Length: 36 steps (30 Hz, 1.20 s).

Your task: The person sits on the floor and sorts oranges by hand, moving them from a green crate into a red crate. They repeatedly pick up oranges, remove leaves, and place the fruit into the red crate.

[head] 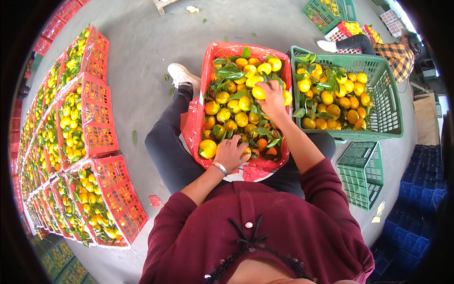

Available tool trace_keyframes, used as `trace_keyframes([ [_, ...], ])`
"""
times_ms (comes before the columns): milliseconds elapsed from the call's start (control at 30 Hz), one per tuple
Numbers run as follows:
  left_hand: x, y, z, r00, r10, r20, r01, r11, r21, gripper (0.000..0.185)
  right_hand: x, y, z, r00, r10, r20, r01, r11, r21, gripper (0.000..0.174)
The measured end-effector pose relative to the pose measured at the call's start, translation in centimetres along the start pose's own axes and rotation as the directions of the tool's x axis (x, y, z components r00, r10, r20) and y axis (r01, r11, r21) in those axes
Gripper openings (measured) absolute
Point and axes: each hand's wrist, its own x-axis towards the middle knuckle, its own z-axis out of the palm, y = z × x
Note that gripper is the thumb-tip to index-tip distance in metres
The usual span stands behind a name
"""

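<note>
A red plastic crate [244, 45] lined with clear film stands between my legs, heaped with orange citrus fruit and green leaves. In its upper right part, my right hand [272, 99] has its fingers around a yellow-orange citrus fruit [259, 92]. My left hand [231, 152], with a silver bangle [220, 168] at the wrist, rests over the fruit at the near edge. A fruit shows partly under its fingers, but whether it is gripped is unclear. Directly right of the red crate is a green plastic crate [385, 96] holding more leafy citrus fruit.
Rows of film-wrapped red crates [101, 120] full of fruit line the left. An upturned green crate [361, 174] lies at right, near stacked blue crates [422, 191]. A seated person [393, 53] is at the upper right beside other crates. Leaves dot the concrete floor [142, 64].
</note>
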Motion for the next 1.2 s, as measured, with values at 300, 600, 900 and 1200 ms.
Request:
trace_keyframes([
  [300,0.4,0.3,-0.1,0.998,-0.01,0.054,0.009,1.0,0.026,0.03,-17.4,-1.9,-4.4,0.795,0.277,0.54,-0.599,0.5,0.625,0.066],
  [600,1.8,1.6,-0.4,0.985,0.169,-0.041,-0.168,0.985,0.031,0.037,-17.6,1.4,-0.5,0.687,0.228,0.69,-0.673,0.558,0.486,0.048],
  [900,3.7,3.5,1.1,0.96,0.12,0.252,-0.135,0.99,0.041,0.05,-9.1,3.2,-6.3,0.887,-0.139,0.44,0.073,0.984,0.165,0.035],
  [1200,3.4,3.1,1.5,0.975,0.15,0.161,-0.144,0.988,-0.047,0.055,-0.5,9.1,-5.7,0.91,0.008,0.414,0.057,0.988,-0.145,0.065],
])
